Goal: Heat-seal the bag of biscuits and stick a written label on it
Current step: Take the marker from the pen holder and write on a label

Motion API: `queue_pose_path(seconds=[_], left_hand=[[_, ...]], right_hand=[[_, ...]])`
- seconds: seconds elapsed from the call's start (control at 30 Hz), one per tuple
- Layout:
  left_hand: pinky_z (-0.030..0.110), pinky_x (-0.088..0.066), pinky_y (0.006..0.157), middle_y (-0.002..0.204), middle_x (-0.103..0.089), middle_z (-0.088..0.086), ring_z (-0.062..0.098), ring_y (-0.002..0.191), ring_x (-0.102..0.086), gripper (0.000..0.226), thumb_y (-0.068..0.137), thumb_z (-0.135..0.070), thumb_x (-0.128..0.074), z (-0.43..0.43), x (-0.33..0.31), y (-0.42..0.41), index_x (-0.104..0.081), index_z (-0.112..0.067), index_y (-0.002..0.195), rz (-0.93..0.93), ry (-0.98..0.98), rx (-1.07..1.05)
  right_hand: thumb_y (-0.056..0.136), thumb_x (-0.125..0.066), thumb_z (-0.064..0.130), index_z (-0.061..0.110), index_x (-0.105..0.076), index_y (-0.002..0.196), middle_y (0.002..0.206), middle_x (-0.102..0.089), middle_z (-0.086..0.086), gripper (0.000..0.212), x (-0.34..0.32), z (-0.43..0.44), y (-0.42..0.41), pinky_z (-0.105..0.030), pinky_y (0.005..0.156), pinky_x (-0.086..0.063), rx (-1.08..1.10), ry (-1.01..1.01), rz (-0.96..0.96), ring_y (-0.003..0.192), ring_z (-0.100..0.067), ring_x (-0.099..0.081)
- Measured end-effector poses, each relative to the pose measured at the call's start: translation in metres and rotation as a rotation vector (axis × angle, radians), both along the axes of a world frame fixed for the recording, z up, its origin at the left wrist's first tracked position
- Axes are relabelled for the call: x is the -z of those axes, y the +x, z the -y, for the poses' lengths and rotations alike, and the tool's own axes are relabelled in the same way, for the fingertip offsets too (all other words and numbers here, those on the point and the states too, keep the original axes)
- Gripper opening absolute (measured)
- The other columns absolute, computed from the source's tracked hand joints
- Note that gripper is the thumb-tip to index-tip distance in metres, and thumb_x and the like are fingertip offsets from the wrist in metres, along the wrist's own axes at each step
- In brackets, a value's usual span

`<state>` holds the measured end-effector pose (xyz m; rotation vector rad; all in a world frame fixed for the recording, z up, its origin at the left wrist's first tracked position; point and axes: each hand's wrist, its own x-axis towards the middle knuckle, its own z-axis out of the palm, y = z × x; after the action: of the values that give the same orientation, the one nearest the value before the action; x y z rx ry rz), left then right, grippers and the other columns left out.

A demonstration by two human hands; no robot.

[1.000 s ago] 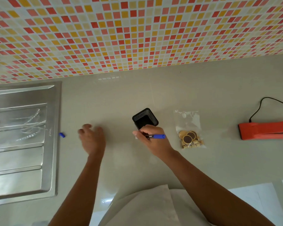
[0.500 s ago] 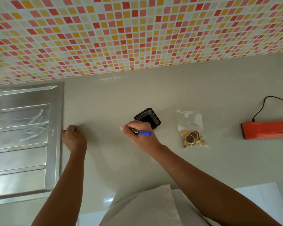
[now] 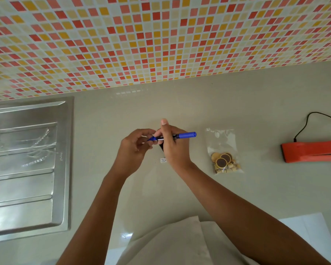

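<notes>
A clear plastic bag of biscuits point(image 3: 225, 152) lies flat on the grey counter, right of my hands. My right hand point(image 3: 175, 145) grips a blue marker pen point(image 3: 182, 135) held level above the counter. My left hand point(image 3: 135, 145) pinches the pen's blue cap point(image 3: 151, 139) at the pen's left tip. A small white label point(image 3: 163, 160) with writing on it lies on the counter just below my right hand. The orange heat sealer point(image 3: 311, 151) with its black cable sits at the far right. A black holder is almost wholly hidden behind my right hand.
A steel sink drainboard point(image 3: 27, 165) fills the left side. The mosaic tile wall point(image 3: 161, 39) runs along the back of the counter. White paper sheets point(image 3: 306, 226) lie at the near right edge.
My left hand went left to the blue cap by the drainboard, picked it up, and came back to the pen tip. My right hand lifted the pen level, now covering the black holder.
</notes>
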<state>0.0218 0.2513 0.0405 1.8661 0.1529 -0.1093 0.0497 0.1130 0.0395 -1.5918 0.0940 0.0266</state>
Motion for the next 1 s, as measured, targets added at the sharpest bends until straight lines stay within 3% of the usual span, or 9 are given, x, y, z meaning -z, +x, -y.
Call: queue_pose_path(seconds=[0.13, 0.5, 0.6, 0.73, 0.8, 0.9, 0.97, 1.0], left_hand=[[0.021, -0.056, 0.078, 0.107, -0.069, 0.007, 0.014, 0.090, -0.070, 0.026, 0.092, 0.005, -0.058, -0.001, -0.002, 0.004, -0.065, -0.008, 0.113, 0.003, 0.034, 0.017], [0.018, -0.053, 0.078, 0.105, -0.067, 0.006, 0.012, 0.096, -0.068, 0.023, 0.092, 0.009, -0.056, 0.002, -0.003, 0.006, -0.067, -0.003, 0.108, 0.067, 0.080, 0.072], [0.021, -0.054, 0.080, 0.104, -0.068, 0.004, 0.012, 0.098, -0.067, 0.023, 0.092, 0.008, -0.057, 0.002, -0.005, 0.006, -0.068, -0.006, 0.107, 0.062, 0.079, 0.081], [0.026, -0.056, 0.082, 0.101, -0.071, 0.008, 0.015, 0.096, -0.068, 0.017, 0.092, 0.006, -0.059, 0.005, -0.013, 0.008, -0.065, -0.002, 0.105, 0.010, -0.079, 0.061], [0.027, -0.055, 0.074, 0.096, -0.070, 0.009, 0.018, 0.086, -0.069, 0.014, 0.091, 0.005, -0.061, 0.004, -0.015, 0.009, -0.064, 0.002, 0.104, -0.007, -0.204, 0.009], [0.027, -0.052, 0.068, 0.083, -0.070, 0.005, 0.020, 0.073, -0.063, 0.014, 0.090, 0.003, -0.061, 0.001, -0.015, 0.011, -0.066, 0.002, 0.103, -0.023, -0.388, -0.066], [0.026, -0.051, 0.067, 0.076, -0.071, 0.004, 0.019, 0.068, -0.062, 0.013, 0.090, 0.002, -0.060, 0.004, -0.015, 0.013, -0.069, -0.001, 0.100, -0.044, -0.441, -0.084], [0.024, -0.052, 0.067, 0.073, -0.071, 0.003, 0.017, 0.066, -0.062, 0.014, 0.091, 0.002, -0.060, 0.007, -0.016, 0.014, -0.069, -0.001, 0.100, -0.056, -0.452, -0.087]], right_hand=[[0.095, -0.046, 0.048, -0.001, -0.071, 0.067, 0.059, -0.066, -0.004, 0.061, 0.000, -0.003, -0.004, -0.013, 0.060, -0.047, 0.066, 0.023, 0.008, 0.056, -0.008, -0.062], [0.098, -0.044, 0.045, 0.001, -0.067, 0.063, 0.055, -0.062, -0.003, 0.061, -0.003, 0.002, -0.001, -0.022, 0.061, -0.047, 0.099, -0.074, 0.085, 0.054, -0.013, -0.060], [0.098, -0.045, 0.047, 0.001, -0.066, 0.064, 0.054, -0.061, -0.002, 0.061, -0.001, -0.001, -0.001, -0.031, 0.062, -0.051, 0.082, -0.106, 0.071, 0.055, -0.015, -0.061], [0.099, -0.044, 0.048, 0.002, -0.059, 0.067, 0.057, -0.057, -0.007, 0.058, -0.001, -0.005, 0.000, -0.048, 0.061, -0.053, 0.096, -0.088, 0.066, 0.058, -0.024, -0.059], [0.099, -0.042, 0.048, 0.004, -0.049, 0.065, 0.055, -0.048, -0.009, 0.055, -0.004, -0.005, 0.002, -0.047, 0.057, -0.046, 0.089, -0.108, 0.071, 0.054, -0.024, -0.050], [0.095, -0.042, 0.043, 0.022, -0.035, 0.060, 0.051, -0.035, 0.009, 0.041, -0.008, -0.002, 0.003, -0.038, 0.053, -0.034, 0.097, -0.137, 0.043, 0.050, -0.013, -0.036], [0.094, -0.043, 0.043, 0.034, -0.039, 0.061, 0.058, -0.046, 0.015, 0.034, -0.010, 0.001, 0.002, -0.039, 0.060, -0.044, 0.066, -0.146, -0.064, 0.057, -0.013, -0.046], [0.097, -0.044, 0.043, 0.037, -0.046, 0.067, 0.070, -0.055, 0.012, 0.030, -0.012, 0.002, 0.000, -0.040, 0.070, -0.051, 0.050, -0.143, -0.159, 0.068, -0.017, -0.054]])
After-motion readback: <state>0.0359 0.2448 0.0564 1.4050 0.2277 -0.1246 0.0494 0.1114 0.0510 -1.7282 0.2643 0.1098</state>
